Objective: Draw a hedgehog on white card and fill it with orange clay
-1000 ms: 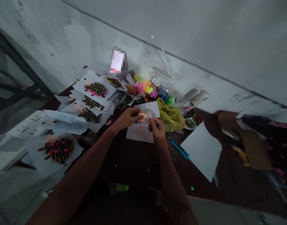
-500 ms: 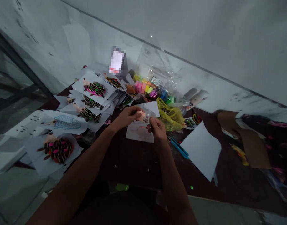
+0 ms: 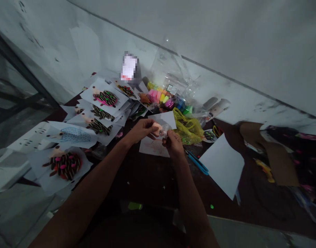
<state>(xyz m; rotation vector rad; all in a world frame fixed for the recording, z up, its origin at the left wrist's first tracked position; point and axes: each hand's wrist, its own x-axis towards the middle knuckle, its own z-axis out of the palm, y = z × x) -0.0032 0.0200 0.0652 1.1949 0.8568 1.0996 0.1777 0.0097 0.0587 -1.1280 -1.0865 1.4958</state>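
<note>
Between my two hands is a small peach-coloured lump of modelling clay (image 3: 157, 128) with a clear plastic wrapper (image 3: 164, 130) around or beside it. My left hand (image 3: 141, 132) pinches the clay between thumb and fingers. Closed on the wrapper at its right side is my right hand (image 3: 173, 143). Underneath lies a white sheet (image 3: 150, 146) with a faint reddish outline drawing, partly covered by my hands. Behind them is another piece of white paper (image 3: 170, 119). A knotted yellow plastic bag (image 3: 190, 128) touches the area just right of it.
Stacked hedgehog pictures (image 3: 106, 97) cover the left side. Behind, a clear bag (image 3: 168, 77) stands near colourful clay packs (image 3: 159, 96). Blue-handled scissors (image 3: 199, 164), a blank sheet (image 3: 223, 165), brown cardboard (image 3: 283, 162) and a yellow cutter (image 3: 265, 170) lie right. A pixelated screen (image 3: 129, 67) leans at the wall.
My hands have drawn closer together, and the wrapper looks more crumpled between them. My right hand's fingers have curled in tighter. The clay has shifted slightly to the right.
</note>
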